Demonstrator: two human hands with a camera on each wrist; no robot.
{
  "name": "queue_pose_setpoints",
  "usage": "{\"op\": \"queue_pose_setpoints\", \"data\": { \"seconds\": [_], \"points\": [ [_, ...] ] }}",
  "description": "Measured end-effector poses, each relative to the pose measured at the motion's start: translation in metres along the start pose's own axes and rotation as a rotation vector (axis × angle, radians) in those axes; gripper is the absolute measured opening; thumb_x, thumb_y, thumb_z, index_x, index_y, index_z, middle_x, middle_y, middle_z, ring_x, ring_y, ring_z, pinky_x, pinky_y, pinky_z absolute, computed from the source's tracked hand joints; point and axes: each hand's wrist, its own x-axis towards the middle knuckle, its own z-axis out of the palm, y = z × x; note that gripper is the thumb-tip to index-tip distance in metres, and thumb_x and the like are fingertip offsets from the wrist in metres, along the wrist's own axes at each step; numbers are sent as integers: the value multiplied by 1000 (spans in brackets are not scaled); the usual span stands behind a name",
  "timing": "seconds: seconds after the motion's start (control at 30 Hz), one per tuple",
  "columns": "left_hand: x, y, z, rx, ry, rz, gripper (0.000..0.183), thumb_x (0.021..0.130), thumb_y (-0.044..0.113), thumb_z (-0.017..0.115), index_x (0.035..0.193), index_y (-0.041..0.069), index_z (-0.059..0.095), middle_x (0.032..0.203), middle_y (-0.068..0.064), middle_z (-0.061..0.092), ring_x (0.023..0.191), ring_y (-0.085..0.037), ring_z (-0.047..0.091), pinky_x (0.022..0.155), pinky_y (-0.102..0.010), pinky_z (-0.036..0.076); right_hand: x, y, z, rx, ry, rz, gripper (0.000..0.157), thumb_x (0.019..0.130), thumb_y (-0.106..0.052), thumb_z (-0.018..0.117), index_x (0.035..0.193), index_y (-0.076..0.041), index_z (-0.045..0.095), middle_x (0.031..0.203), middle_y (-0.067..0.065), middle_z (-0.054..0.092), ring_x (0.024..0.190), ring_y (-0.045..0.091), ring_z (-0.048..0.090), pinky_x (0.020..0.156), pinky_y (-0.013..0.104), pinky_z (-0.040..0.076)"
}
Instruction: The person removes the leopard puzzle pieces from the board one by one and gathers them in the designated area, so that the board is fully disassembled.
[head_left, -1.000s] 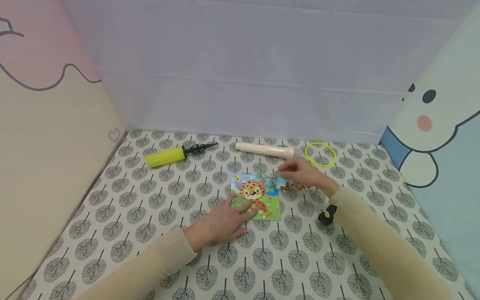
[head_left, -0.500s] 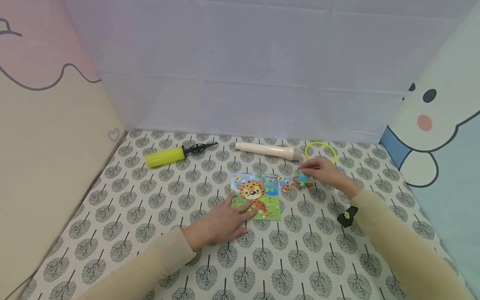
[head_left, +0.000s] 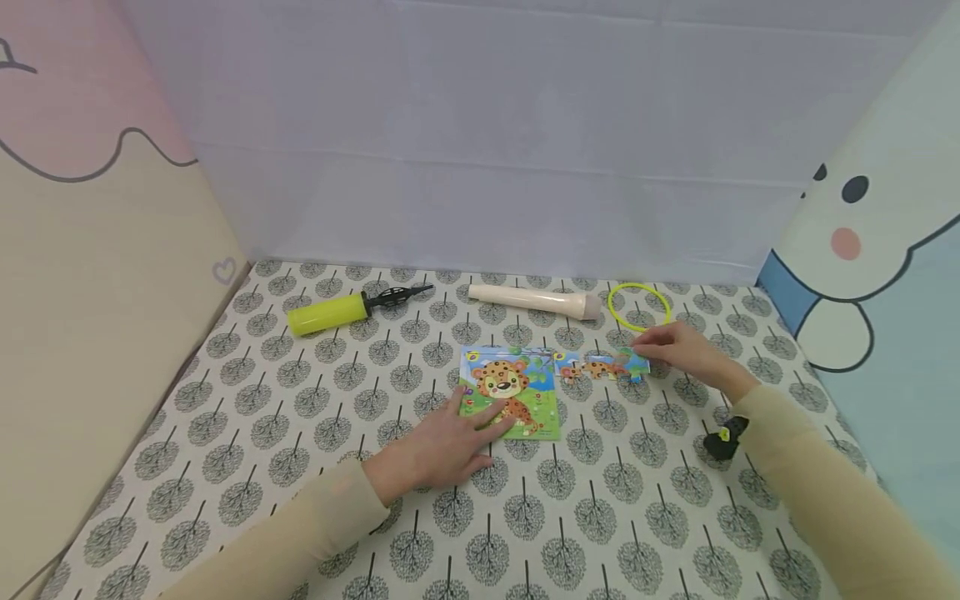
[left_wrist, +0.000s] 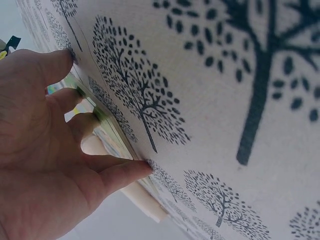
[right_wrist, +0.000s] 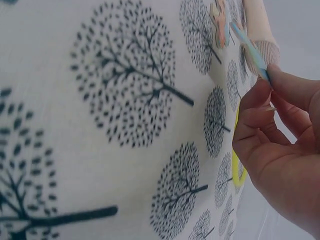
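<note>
In the head view my left hand point(head_left: 442, 437) rests with spread fingers on a square jigsaw puzzle point(head_left: 543, 408) showing a cartoon leopard on grass. From the left wrist view, those fingers point(left_wrist: 125, 172) reach down to the puzzle's edge and the cloth. My right hand point(head_left: 690, 357) pinches a blue-and-green puzzle piece point(head_left: 630, 360) by its edge, to the right of the puzzle. Thumb and index finger grip that piece point(right_wrist: 254, 55) in the right wrist view, where it stands tilted above the cloth. Two leopard-patterned puzzle pieces point(head_left: 567, 364) lie in a row beside the puzzle's upper right side.
A yellow hand pump point(head_left: 330, 313) with a black nozzle lies at the back left. Behind the puzzle is a pale, tapered tube point(head_left: 532, 300), with a yellow ring point(head_left: 639, 307) to its right. Tree-print cloth point(head_left: 337, 508) covers the table, and a fabric wall point(head_left: 480, 208) stands behind.
My right hand has carried the blue-and-green puzzle piece rightward from the puzzle's upper right corner, past the loose pieces. My left hand stays in place on the puzzle.
</note>
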Motion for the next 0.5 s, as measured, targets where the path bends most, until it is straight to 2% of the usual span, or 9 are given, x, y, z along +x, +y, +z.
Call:
{"op": "queue_pose_setpoints", "data": {
  "seconds": [0.27, 0.37, 0.5],
  "points": [
    [0, 0, -1, 20, -3, 1, 63, 99, 52, 35, 154, 27, 17, 157, -2, 14, 129, -57, 23, 106, -57, 24, 0, 14, -4, 1, -14, 39, 34, 95, -21, 62, 115, 5, 64, 104, 14, 65, 77, 26, 58, 62, 36, 52],
    [0, 1, -4, 30, -9, 4, 62, 99, 52, 35, 153, 27, 18, 157, -2, 15, 128, -58, 25, 108, -56, 20, 2, 15, -1, -63, 19, 44, 30, 93, -22, 64, 110, 2, 68, 101, 12, 66, 75, 23, 58, 60, 34, 51],
    [0, 1, -6, 36, -11, 4, 62, 99, 52, 35, 153, 26, 19, 157, -2, 16, 127, -59, 25, 110, -56, 15, 4, 13, 3, -208, 82, 29, 24, 92, -22, 66, 103, -1, 71, 95, 9, 68, 75, 20, 57, 60, 32, 48]
  ]
}}
